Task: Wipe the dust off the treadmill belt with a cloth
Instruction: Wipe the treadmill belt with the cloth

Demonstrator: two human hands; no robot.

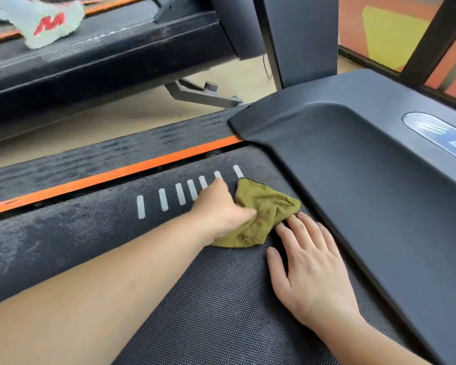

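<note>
- Olive-green terry cloth (261, 214) lies bunched on the dark textured treadmill belt (221, 299); our left hand (221, 209) grips it to wipe.
- Our right hand (311, 267) rests flat beside it, fingers straight, likely steadying us.

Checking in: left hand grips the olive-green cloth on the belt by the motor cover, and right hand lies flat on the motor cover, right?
Not quite. The head view shows the right hand lying flat on the treadmill belt, beside the motor cover, not on it. The rest holds: the left hand grips the olive-green cloth on the belt near that cover.
</note>
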